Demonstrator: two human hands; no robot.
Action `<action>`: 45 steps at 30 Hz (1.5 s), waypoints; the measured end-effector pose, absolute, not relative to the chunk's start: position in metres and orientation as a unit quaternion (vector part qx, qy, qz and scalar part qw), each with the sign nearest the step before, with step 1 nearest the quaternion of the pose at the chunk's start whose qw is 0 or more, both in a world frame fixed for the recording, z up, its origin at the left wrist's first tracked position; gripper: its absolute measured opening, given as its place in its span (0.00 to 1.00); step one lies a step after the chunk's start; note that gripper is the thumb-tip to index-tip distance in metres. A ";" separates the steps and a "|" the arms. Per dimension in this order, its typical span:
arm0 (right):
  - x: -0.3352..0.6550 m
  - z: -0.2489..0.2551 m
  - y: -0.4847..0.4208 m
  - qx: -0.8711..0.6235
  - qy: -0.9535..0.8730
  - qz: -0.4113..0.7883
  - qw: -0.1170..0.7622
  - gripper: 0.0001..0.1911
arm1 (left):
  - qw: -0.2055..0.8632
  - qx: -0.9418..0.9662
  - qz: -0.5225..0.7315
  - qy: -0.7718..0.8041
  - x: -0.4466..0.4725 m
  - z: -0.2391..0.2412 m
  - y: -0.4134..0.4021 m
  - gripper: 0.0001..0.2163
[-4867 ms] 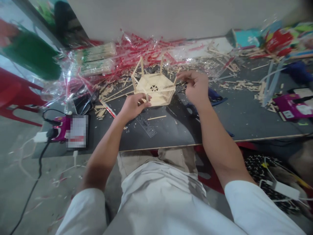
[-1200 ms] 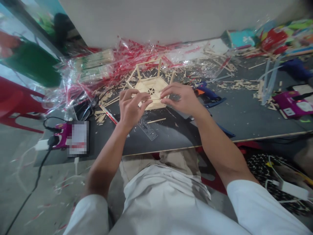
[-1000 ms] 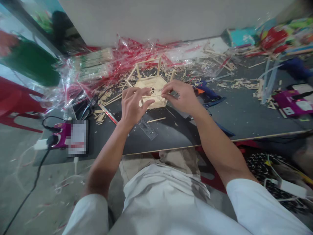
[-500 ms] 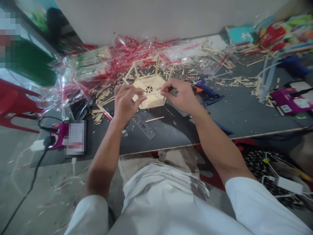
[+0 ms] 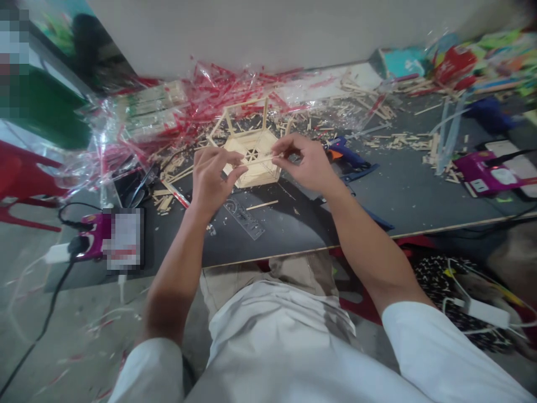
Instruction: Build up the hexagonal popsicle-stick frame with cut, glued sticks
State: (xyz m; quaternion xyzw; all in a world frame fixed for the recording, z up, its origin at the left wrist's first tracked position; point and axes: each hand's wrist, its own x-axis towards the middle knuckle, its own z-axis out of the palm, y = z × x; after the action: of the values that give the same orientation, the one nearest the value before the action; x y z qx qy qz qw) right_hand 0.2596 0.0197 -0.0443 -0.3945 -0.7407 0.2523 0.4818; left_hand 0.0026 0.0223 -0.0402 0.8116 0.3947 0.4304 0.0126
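1. The right hand (image 5: 308,165) is pinching the right end of a thin wooden stick (image 5: 260,160) between thumb and forefinger; its fingers are closing on that end only.
2. The left hand (image 5: 208,178) is meeting the other end: its thumb and forefinger are appearing to grip the tip, though how firmly I cannot tell.
3. What is changing: about a second ago the left fingers were spreading apart, off the stick; now they are coming together at its end again. Judging by this, the stick is being steadied and levelled from both sides rather than hanging from one hand.
4. The hexagonal wooden frame (image 5: 260,179) is sitting on the desk (image 5: 403,196) just beyond the fingers, its uprights rising and its spoked centre facing upward. The left hand was holding it some five seconds ago; now both hands are busying themselves with the stick, so the frame is apparently standing unsupported.
5. The stick is running crosswise over the frame's near part; whether it is touching the frame, I cannot tell.
6. Nearer the person, a clear plastic stencil ruler (image 5: 249,220) and a loose stick (image 5: 262,205) are lying flat; a blue glue gun (image 5: 351,157) is resting beyond the right wrist.
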 end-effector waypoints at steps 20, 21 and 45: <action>0.259 -0.050 0.021 -0.404 -0.720 0.257 0.503 0.15 | -0.013 0.816 0.414 0.402 0.003 -0.037 0.019 0.12; 0.259 -0.050 0.021 -0.409 -0.719 0.258 0.499 0.16 | -0.015 0.817 0.412 0.403 0.003 -0.037 0.019 0.12; 0.282 -0.033 0.023 -0.421 -0.686 0.230 0.546 0.17 | -0.019 0.867 0.339 0.364 0.030 -0.030 0.000 0.09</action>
State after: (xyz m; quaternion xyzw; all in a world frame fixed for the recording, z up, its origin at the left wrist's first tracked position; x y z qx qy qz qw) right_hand 0.2817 0.0229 -0.0334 -0.4211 -0.6865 0.2299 0.5464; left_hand 0.0303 -0.0003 -0.0304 0.8672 0.3645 0.3386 -0.0195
